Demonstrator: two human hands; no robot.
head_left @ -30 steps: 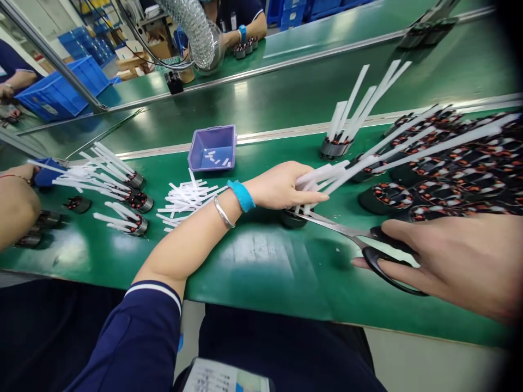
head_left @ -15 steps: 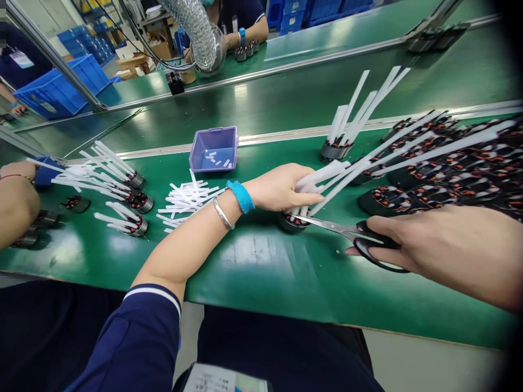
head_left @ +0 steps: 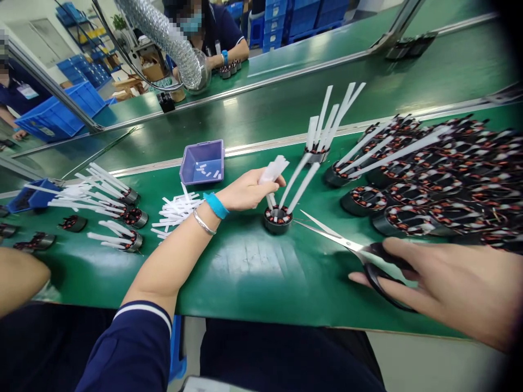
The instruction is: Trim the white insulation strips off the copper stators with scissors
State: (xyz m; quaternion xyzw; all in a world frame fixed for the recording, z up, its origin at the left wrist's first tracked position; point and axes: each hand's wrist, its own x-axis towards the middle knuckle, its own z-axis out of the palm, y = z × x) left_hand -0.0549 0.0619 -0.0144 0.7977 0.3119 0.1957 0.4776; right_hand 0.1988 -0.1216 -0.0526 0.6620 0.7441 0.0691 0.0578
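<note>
My left hand is closed around a bunch of white plastic strips above a round motor stator with copper windings. Two long white strips still stand up from that stator, leaning right. My right hand holds black-handled scissors by the loops. The scissor blades are apart, their tips just right of the stator. To the left of my left wrist lies a pile of cut white strips. Behind the stator, another stator has several tall strips standing in it.
Many stators crowd the right side of the green bench. A purple bin with small white pieces stands at the back. Stators with strips stand at left, near a neighbour's arm. A person sits across the bench.
My left hand has lifted slightly off the stator with the bunch of strips, now separate from the two standing ones. The scissors have drawn back right and opened. The view has shifted.
</note>
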